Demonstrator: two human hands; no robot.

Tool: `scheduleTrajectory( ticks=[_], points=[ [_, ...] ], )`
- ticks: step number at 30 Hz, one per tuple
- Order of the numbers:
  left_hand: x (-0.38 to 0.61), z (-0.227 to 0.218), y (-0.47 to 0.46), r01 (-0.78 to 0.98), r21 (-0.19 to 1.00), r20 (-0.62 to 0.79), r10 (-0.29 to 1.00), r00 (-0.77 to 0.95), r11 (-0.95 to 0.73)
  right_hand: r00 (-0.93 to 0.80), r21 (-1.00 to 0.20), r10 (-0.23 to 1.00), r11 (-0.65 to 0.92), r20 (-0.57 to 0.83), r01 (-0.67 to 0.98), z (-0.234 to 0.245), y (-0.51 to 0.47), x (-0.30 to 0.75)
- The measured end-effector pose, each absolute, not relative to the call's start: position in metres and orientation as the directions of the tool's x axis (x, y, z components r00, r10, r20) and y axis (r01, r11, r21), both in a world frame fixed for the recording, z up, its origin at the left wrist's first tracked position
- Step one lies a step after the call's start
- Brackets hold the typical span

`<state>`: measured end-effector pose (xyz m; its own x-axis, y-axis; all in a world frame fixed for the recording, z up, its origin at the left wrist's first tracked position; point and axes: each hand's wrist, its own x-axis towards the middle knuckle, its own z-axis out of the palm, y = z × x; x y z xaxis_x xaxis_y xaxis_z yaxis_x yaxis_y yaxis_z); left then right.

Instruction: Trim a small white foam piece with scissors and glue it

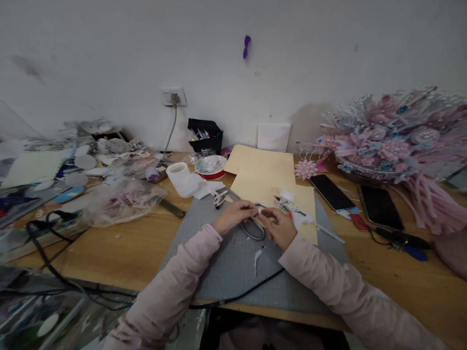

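My left hand (234, 216) and my right hand (279, 226) meet over a grey cutting mat (219, 262), both in pale pink sleeves. Their fingertips pinch a tiny white piece (260, 211) between them. Large scissors (251, 226) lie on the mat just under the hands. A white scrap (257, 256) lies on the mat nearer to me. A black cable (241, 294) crosses the mat's near edge.
Manila sheets (260, 172) lie beyond the mat. A white ribbon roll (179, 176), a red-rimmed bowl (210, 166) and a black pen box (204, 134) stand behind. Two phones (330, 191) (379, 206) and a pink flower headpiece (394, 136) are right. Clutter and plastic bags (120, 199) fill the left.
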<state>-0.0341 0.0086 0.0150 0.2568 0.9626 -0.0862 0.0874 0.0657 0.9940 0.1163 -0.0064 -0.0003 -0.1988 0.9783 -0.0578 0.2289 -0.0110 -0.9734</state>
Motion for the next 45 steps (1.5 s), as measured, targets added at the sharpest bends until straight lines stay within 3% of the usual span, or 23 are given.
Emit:
scheduleTrajectory(
  ticks=[21, 36, 40, 42, 45],
  points=[
    [-0.034, 0.019, 0.007, 0.251, 0.968, -0.099, 0.920, 0.379, 0.001, -0.219, -0.994, 0.972, -0.063, -0.081, 0.092, 0.000, -0.001, 0.120],
    [-0.031, 0.019, 0.005, 0.129, 0.987, -0.140, 0.924, 0.355, 0.100, -0.193, -0.997, 0.979, -0.062, -0.068, 0.036, 0.001, -0.001, 0.118],
    [-0.032, 0.020, 0.005, 0.337, 0.941, -0.090, 0.952, 0.292, -0.014, -0.183, -0.997, 0.980, -0.063, -0.071, 0.044, 0.010, -0.006, 0.122],
    [-0.039, 0.021, 0.004, 0.458, 0.884, -0.049, 0.958, 0.281, -0.090, -0.193, -0.998, 0.981, 0.008, -0.004, 0.060, 0.014, -0.010, 0.132],
    [-0.055, 0.029, 0.003, 0.773, 0.596, -0.059, 0.948, 0.311, -0.216, -0.179, -0.936, 0.944, 0.309, 0.278, 0.171, 0.016, -0.015, 0.158]
  ],
)
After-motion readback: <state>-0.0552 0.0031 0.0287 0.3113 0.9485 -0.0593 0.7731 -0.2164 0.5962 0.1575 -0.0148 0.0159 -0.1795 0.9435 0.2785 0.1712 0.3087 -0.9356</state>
